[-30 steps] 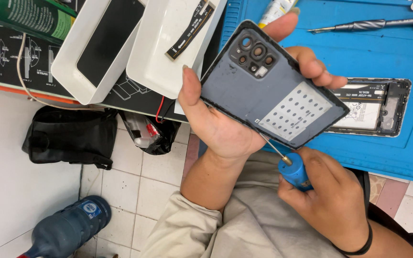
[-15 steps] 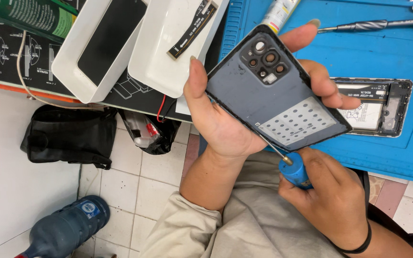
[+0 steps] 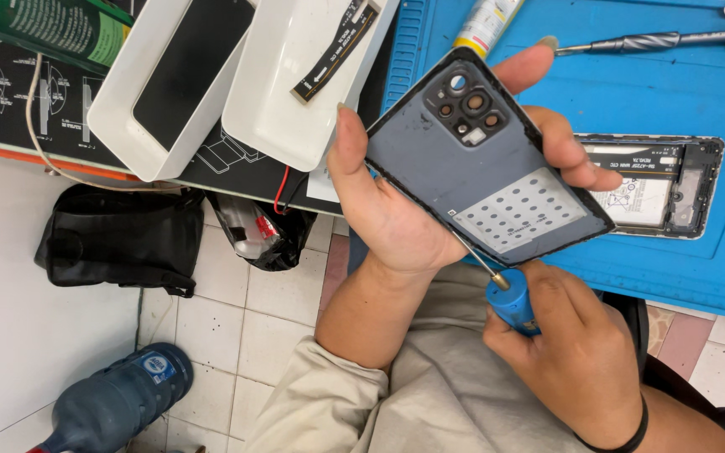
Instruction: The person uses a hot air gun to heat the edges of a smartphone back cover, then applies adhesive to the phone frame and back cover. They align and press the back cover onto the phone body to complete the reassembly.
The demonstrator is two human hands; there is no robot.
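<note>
Over the near edge of the bench, seen from the head camera, the left hand (image 3: 404, 214) grips a grey phone back cover (image 3: 484, 159), inner side up. Thumb runs along its left edge, fingers wrap the far edge, so the hand is closed around the panel at a moderate span. The cover tilts, camera holes toward the top, a pale perforated patch toward its lower right. It hangs in the air between the bench edge and the person's lap, partly over the blue mat (image 3: 698, 101).

Right hand (image 3: 576, 352) now: curled tight round a blue-handled screwdriver (image 3: 509, 302). The thin shaft angles up to the lower edge of the cover, tip touching or just under it; exactly where it lands is hard to tell. A black band sits at that wrist.

On the mat, toward the right edge, lies the opened phone body (image 3: 673, 189), its left part hidden behind the cover and fingertips. A dark screwdriver (image 3: 665, 39) lies near the far edge, and beside it a yellow-and-white tube (image 3: 487, 21), cut off by the frame.

At the bench's left, two white trays (image 3: 295, 92); one holds a flex strip (image 3: 337, 50), the other a dark panel. Below, on the tiled floor, a black pouch (image 3: 119, 243) and a blue shoe (image 3: 115, 403), partly out of frame.
</note>
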